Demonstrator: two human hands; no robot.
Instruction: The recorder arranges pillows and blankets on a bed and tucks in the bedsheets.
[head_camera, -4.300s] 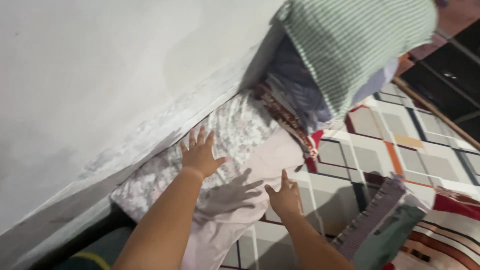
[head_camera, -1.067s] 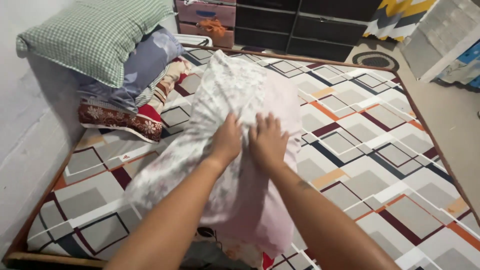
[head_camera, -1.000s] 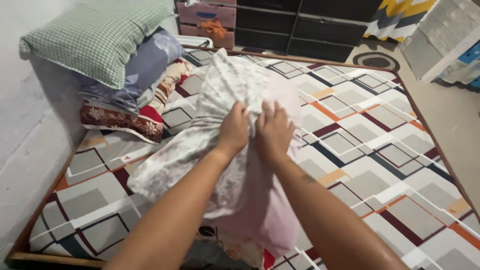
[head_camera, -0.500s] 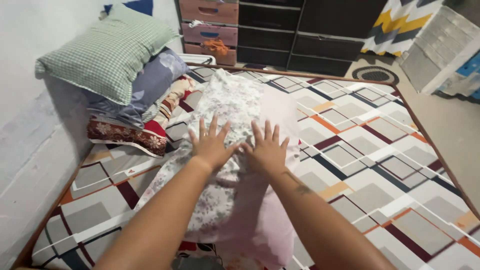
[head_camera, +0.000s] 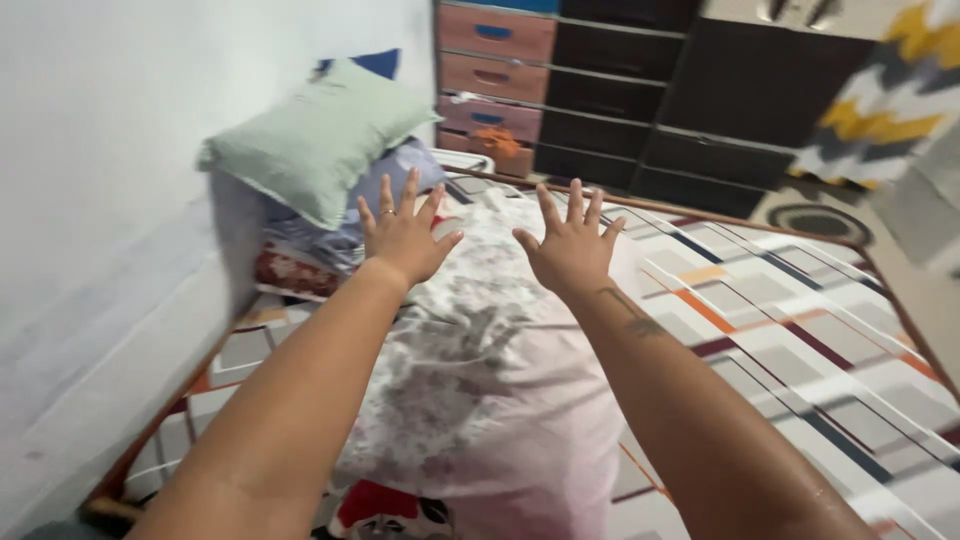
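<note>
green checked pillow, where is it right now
In the head view the green checked pillow sits upper left, topping a stack of pillows against the white wall, just beyond the open left hand.

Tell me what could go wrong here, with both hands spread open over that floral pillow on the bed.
Neither the left hand nor the right hand grips the floral pillow, so it could slump sideways off the patterned mattress. The pillow stack against the wall looks loosely piled, with the green checked pillow tilted on top; a push toward it might topple it.
</note>
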